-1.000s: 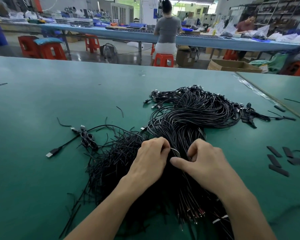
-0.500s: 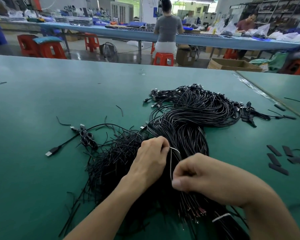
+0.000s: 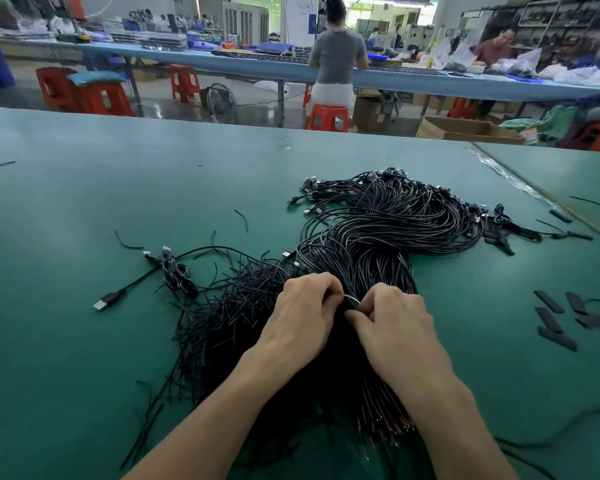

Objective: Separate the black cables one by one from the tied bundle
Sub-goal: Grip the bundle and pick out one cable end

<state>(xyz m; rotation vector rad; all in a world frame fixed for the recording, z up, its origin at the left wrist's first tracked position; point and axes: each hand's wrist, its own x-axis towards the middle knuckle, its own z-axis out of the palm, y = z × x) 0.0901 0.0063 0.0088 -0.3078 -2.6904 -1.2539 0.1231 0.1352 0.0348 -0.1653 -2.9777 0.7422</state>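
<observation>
Bundle [image 3: 371, 244] lengthwise near-to-far, plugs [image 3: 314, 197] farthest

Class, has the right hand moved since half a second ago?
Yes: the right hand has returned forward along the bundle to the tie, beside the left hand.

- Table [image 3: 84, 341]: top is showing a smooth, matt green covering.
- Cable bundle [image 3: 378, 244]: black plastic sheathing, smooth, is catching light in glossy streaks.
- Tie [image 3: 352, 300]: thin loop is gleaming pale, metallic-looking.
- USB plug [image 3: 99, 305]: bare metal shell is shining beyond a matt black moulding.
- Strips [image 3: 548, 301]: looking matt black.
- Stool [image 3: 328, 117]: red plastic is reflecting glossily.
- Box [image 3: 465, 131]: brown cardboard is looking dull.
</observation>
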